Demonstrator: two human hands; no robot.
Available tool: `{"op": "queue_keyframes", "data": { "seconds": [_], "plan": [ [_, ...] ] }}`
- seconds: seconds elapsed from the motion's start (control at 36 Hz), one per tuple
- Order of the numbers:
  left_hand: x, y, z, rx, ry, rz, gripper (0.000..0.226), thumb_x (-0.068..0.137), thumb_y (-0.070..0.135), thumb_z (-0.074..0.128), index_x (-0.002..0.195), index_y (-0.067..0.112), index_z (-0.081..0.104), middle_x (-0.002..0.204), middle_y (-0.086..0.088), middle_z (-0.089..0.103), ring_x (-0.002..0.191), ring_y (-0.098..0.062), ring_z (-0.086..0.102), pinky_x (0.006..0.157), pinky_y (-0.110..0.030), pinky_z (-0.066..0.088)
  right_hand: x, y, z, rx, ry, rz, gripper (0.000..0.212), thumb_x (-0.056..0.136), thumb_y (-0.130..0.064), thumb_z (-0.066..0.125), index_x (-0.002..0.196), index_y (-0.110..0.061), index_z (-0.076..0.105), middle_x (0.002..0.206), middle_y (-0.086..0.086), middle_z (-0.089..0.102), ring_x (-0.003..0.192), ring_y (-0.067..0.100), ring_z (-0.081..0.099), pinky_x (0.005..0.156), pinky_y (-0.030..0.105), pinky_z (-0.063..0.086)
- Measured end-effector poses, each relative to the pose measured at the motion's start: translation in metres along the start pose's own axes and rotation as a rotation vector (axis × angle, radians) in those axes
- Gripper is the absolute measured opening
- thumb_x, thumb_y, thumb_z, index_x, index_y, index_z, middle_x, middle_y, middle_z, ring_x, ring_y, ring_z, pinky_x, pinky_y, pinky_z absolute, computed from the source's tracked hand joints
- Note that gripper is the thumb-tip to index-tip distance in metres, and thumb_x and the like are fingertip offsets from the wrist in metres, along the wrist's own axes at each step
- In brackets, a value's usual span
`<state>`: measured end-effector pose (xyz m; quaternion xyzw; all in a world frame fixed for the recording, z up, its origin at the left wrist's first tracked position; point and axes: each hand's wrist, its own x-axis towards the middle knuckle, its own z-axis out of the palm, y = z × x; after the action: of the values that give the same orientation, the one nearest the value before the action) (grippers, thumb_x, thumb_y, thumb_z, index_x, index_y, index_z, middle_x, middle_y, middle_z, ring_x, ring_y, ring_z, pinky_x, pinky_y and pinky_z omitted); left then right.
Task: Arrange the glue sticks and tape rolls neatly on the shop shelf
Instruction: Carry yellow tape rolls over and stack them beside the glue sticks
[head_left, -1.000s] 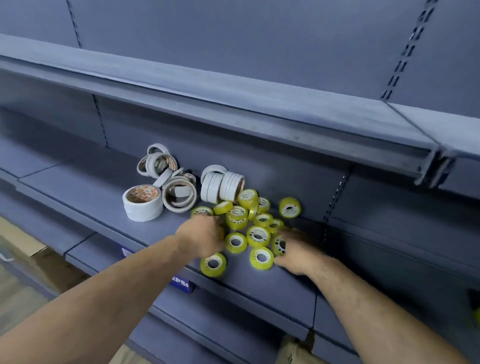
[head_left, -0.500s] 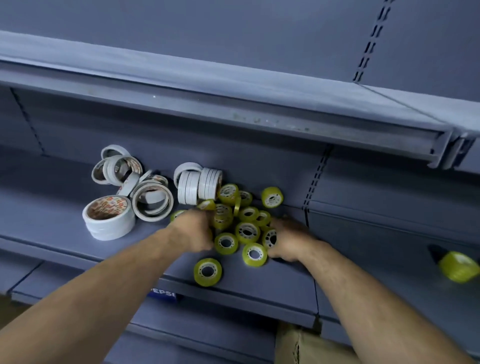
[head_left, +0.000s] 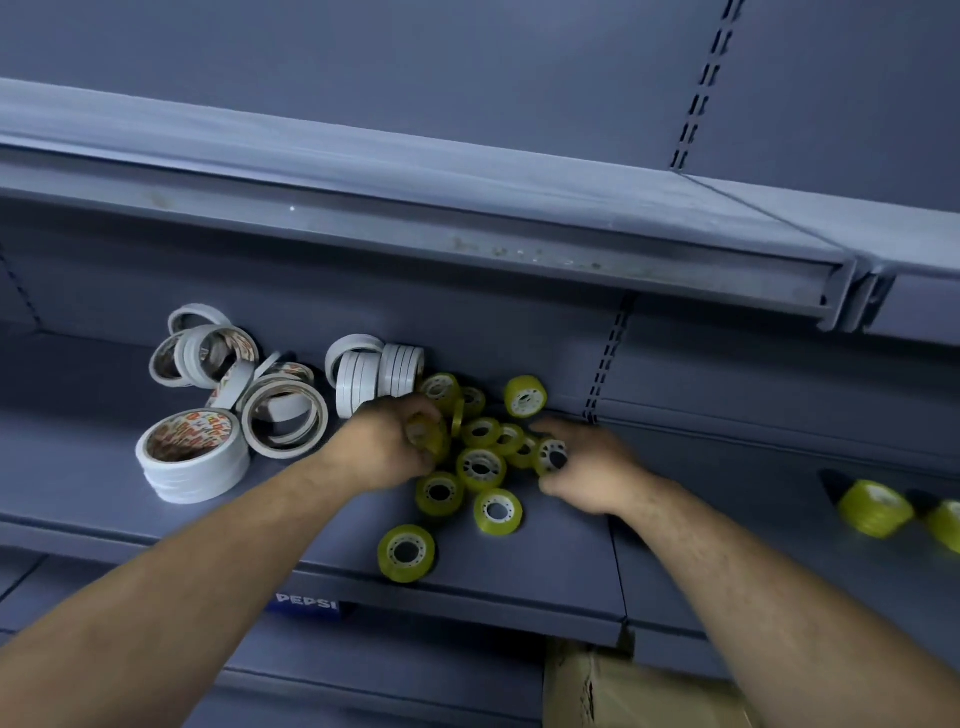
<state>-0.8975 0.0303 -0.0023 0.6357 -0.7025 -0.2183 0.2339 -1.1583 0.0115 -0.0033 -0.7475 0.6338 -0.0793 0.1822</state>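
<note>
Sorting step in hand. Left hand (head_left: 387, 449) is curled round a yellow tape roll (head_left: 427, 435); right hand (head_left: 589, 467) pinches a second yellow roll (head_left: 551, 457). Both are at the loose yellow heap (head_left: 480, 467) mid-shelf (head_left: 545, 566), right of the white rolls (head_left: 358, 374). Next move, by judgement: line up the gathered rolls, placing them gently, since loose ones may roll.

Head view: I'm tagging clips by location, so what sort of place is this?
Probably a shop: grey metal shelf with slotted uprights, a Pepsi label on its front edge, and many loose yellow tape rolls and white tape rolls as stock.
</note>
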Motion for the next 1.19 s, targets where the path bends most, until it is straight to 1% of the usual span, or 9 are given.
{"op": "queue_keyframes", "data": {
  "seconds": [0.11,0.19,0.33,0.47,0.64,0.75,1.0,1.11,1.19],
  "plan": [
    [-0.002,0.009,0.003,-0.307,-0.099,-0.006,0.048,0.078,0.007,0.073,0.119,0.032,0.064,0.114,0.011,0.063,0.081,0.001,0.061,0.061,-0.009,0.047,-0.008,-0.002,-0.002,0.083,0.024,-0.024,0.055,0.071,-0.031,0.07,0.123,-0.046,0.059,0.119,-0.011,0.065,0.098,0.014,0.063,0.081,0.032,0.058],
    [-0.004,0.012,0.004,-0.57,-0.161,-0.03,0.054,0.065,0.01,0.077,0.111,0.037,0.07,0.117,0.003,0.065,0.1,-0.013,0.065,0.084,-0.033,0.057,-0.012,-0.003,-0.003,0.219,0.039,-0.009,0.053,0.071,-0.021,0.073,0.117,-0.043,0.06,0.112,-0.009,0.065,0.093,0.012,0.064,0.074,0.027,0.056],
    [-0.004,0.016,0.005,-0.931,-0.291,-0.046,0.059,0.058,-0.002,0.069,0.113,0.021,0.071,0.114,-0.02,0.064,0.097,-0.028,0.067,0.088,-0.041,0.058,-0.022,0.001,-0.005,0.393,0.091,-0.011,0.054,0.071,-0.019,0.084,0.113,-0.037,0.056,0.109,-0.008,0.062,0.089,0.011,0.063,0.076,0.028,0.054],
    [-0.004,0.023,0.017,-1.021,-0.372,-0.013,0.061,0.06,-0.006,0.067,0.118,0.014,0.066,0.107,-0.018,0.064,0.097,-0.033,0.066,0.091,-0.05,0.056,-0.039,0.009,-0.004,0.681,0.094,0.044,0.048,0.08,-0.009,0.081,0.116,-0.03,0.058,0.115,-0.001,0.056,0.1,0.025,0.066,0.08,0.043,0.062],
    [0.001,0.045,0.044,-1.007,-0.443,0.028,0.061,0.062,-0.004,0.067,0.122,0.012,0.063,0.116,-0.028,0.064,0.099,-0.034,0.069,0.08,-0.038,0.059,-0.066,0.032,-0.005,0.846,0.164,0.087,0.042,0.082,-0.008,0.081,0.113,-0.031,0.062,0.123,0.013,0.058,0.111,0.03,0.066,0.079,0.04,0.063],
    [0.001,0.072,0.062,-0.943,-0.484,0.057,0.056,0.064,-0.001,0.074,0.115,0.021,0.071,0.122,-0.018,0.059,0.106,-0.038,0.067,0.081,-0.036,0.059,-0.085,0.054,-0.013,0.885,0.211,0.145,0.047,0.079,-0.003,0.083,0.113,-0.029,0.065,0.123,0.009,0.062,0.106,0.03,0.069,0.08,0.043,0.062],
    [-0.009,0.153,0.113,-0.605,-0.414,0.17,0.042,0.062,0.029,0.069,0.103,0.04,0.072,0.098,0.003,0.072,0.072,-0.005,0.062,0.069,-0.024,0.054,-0.145,0.122,-0.039,0.871,0.291,0.235,0.053,0.074,0.009,0.078,0.113,-0.026,0.069,0.113,0.012,0.064,0.072,0.016,0.065,0.061,0.025,0.055],
    [-0.014,0.196,0.141,-0.486,-0.374,0.221,0.04,0.068,0.034,0.071,0.107,0.041,0.072,0.09,0.013,0.07,0.06,0.002,0.059,0.06,-0.017,0.049,-0.175,0.165,-0.051,0.886,0.338,0.266,0.054,0.08,0.001,0.079,0.127,-0.02,0.064,0.114,0.008,0.066,0.088,0.02,0.07,0.075,0.035,0.062],
    [-0.021,0.235,0.168,-0.387,-0.341,0.257,0.037,0.068,0.039,0.072,0.105,0.044,0.069,0.09,0.011,0.071,0.063,-0.007,0.065,0.057,-0.027,0.053,-0.202,0.205,-0.062,0.86,0.364,0.29,0.057,0.083,-0.009,0.08,0.135,-0.02,0.061,0.115,0.002,0.068,0.102,0.024,0.071,0.078,0.035,0.063]
  ]
}}
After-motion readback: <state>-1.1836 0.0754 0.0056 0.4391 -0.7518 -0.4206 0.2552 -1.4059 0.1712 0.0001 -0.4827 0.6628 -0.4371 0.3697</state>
